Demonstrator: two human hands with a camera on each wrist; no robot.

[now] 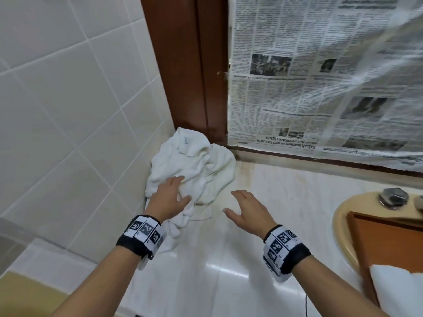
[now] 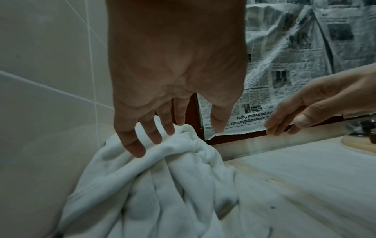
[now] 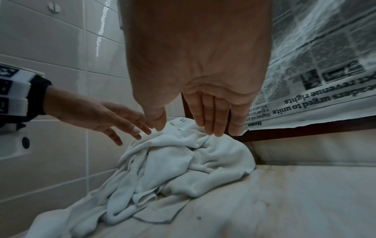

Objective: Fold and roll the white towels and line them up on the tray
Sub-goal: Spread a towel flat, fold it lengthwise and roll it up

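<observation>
A crumpled heap of white towels (image 1: pixel 194 165) lies in the back left corner of the counter, against the tiled wall. My left hand (image 1: pixel 170 195) hovers over its near part with fingers spread and straight, holding nothing; in the left wrist view the fingertips (image 2: pixel 138 151) hang just above the cloth (image 2: pixel 162 185). My right hand (image 1: pixel 246 208) is open above bare counter, just right of the heap (image 3: pixel 183 161), fingers straight. At the right, a brown tray (image 1: pixel 384 243) sits across the sink with a white towel (image 1: pixel 398 291) on its near end.
The pale marble counter (image 1: pixel 229 271) runs toward me. A beige sink (image 1: pixel 343 211) with a metal tap (image 1: pixel 393 197) is at the right. Newspaper (image 1: pixel 320 76) covers the panel behind, beside a dark wood frame (image 1: pixel 183 65). White tiles (image 1: pixel 68 99) close off the left.
</observation>
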